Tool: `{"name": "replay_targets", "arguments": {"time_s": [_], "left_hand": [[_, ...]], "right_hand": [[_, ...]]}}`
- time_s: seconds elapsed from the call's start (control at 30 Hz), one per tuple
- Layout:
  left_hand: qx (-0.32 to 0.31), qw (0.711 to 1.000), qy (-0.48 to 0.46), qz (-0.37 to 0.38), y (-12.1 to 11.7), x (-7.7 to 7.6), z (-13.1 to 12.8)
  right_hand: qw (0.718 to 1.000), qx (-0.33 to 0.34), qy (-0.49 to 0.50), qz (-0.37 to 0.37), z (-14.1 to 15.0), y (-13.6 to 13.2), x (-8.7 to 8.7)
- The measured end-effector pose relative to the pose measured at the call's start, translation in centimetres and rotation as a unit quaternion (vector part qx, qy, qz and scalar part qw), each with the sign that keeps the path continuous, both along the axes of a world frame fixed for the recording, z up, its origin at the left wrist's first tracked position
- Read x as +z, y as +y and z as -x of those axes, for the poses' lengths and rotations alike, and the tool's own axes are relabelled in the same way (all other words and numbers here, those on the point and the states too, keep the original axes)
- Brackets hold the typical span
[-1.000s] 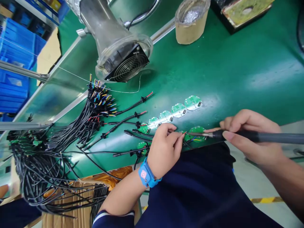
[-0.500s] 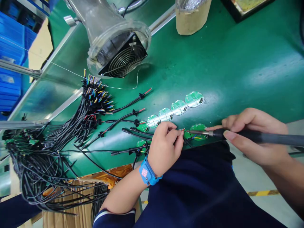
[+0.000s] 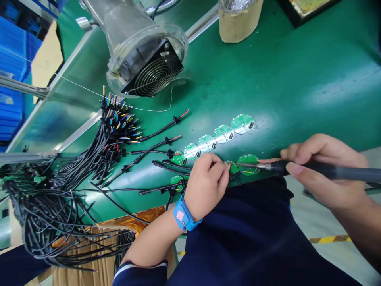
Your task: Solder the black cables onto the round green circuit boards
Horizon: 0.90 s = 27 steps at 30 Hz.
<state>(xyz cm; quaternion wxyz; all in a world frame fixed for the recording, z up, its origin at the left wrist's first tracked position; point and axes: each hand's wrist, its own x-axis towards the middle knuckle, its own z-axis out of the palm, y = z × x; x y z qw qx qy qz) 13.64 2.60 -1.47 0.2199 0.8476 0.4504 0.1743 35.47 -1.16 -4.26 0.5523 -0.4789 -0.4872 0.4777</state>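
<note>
My left hand [image 3: 208,176], with a blue wrist strap [image 3: 184,214], is closed in a pinch near the table's front edge. A thin wire with a red end [image 3: 229,163] shows at its fingertips; the rest is hidden by the hand. My right hand [image 3: 330,171] grips a soldering iron [image 3: 309,169] by its dark handle. The iron's metal tip points left and lies over a round green circuit board [image 3: 249,159], and I cannot tell whether it touches. Short coloured wires run to this board. A second board beside it is partly covered by my left hand.
A row of round circuit boards [image 3: 224,134] lies beyond my hands. To the left are black cables [image 3: 89,159] with bared coloured ends and a tangled cable heap [image 3: 44,222]. A fume extractor fan [image 3: 156,73] hangs above the table, near a cardboard-wrapped container [image 3: 239,22].
The soldering iron and my right hand have drawn slightly to the right, taking the tip away from the red wire end. My left hand stays almost where it was.
</note>
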Motion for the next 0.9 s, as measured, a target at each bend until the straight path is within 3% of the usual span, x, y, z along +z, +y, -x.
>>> {"name": "replay_targets", "arguments": {"time_s": [0.33, 0.6, 0.9], "left_hand": [[-0.135, 0.984, 0.104, -0.044, 1.1, 0.6, 0.7], [-0.132, 0.979, 0.154, -0.009, 1.6, 1.6, -0.4], [-0.147, 0.965, 0.215, -0.027, 1.7, 2.4, -1.5]], "right_hand": [[0.999, 0.04, 0.008, 0.011, -0.2, 0.3, 0.1], [0.998, 0.046, 0.03, -0.015, 0.1, 0.3, -0.1], [0.998, 0.048, 0.04, -0.025, 0.0, 0.1, -0.2]]}}
